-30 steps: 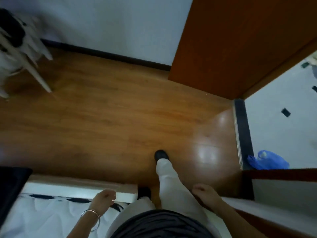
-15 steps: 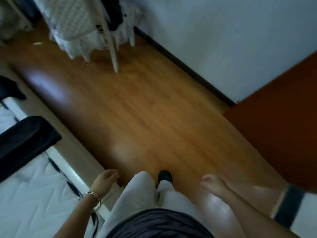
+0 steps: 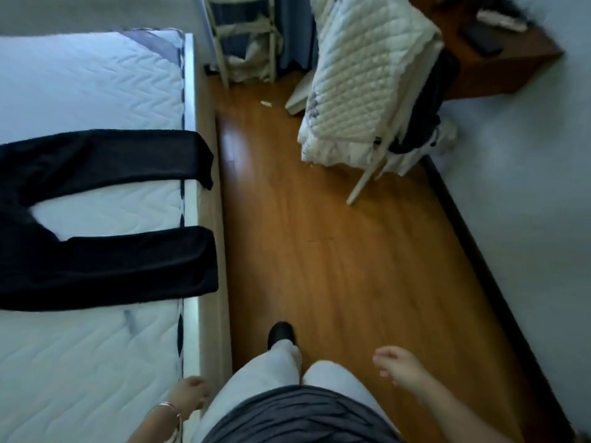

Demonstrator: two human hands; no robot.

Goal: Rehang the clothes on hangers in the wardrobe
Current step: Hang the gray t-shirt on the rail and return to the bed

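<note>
Head view, nothing held: left hand (image 3: 188,394) loosely curled, right hand (image 3: 396,366) relaxed. Gather black trousers (image 3: 105,266) mid-left, legs together.

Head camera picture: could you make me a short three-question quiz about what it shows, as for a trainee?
1. True or false: the black trousers lie spread on the mattress, with the leg ends at its edge.
2. What does the right hand hold? A: a hanger. B: nothing. C: a shirt.
3. Which wrist wears the bracelet?

Key: 1 true; 2 B; 3 that of the left hand.
</note>
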